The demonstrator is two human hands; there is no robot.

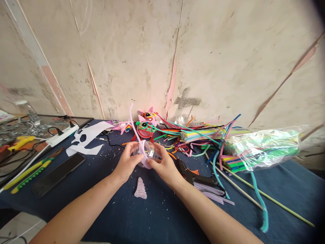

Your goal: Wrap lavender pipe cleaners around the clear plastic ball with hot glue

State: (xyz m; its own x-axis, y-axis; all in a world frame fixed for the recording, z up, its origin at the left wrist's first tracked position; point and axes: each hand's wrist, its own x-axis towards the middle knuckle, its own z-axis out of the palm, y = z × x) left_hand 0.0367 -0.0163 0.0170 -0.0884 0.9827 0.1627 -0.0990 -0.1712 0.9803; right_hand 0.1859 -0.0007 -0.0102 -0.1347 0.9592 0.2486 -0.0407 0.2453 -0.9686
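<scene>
My left hand and my right hand together hold a clear plastic ball just above the dark blue tabletop. A pale lilac pipe cleaner is wound around the ball, and its free end rises up and to the left. Both hands' fingers pinch the wrapped part. A small lilac pipe-cleaner cone lies on the cloth right below my hands. Behind them stands a red and pink pipe-cleaner figure with big eyes.
A heap of coloured pipe cleaners and a clear bag of them lie at the right. A black glue gun rests by my right wrist. At the left lie a phone, yellow-handled pliers, a white paper cutout and a power strip.
</scene>
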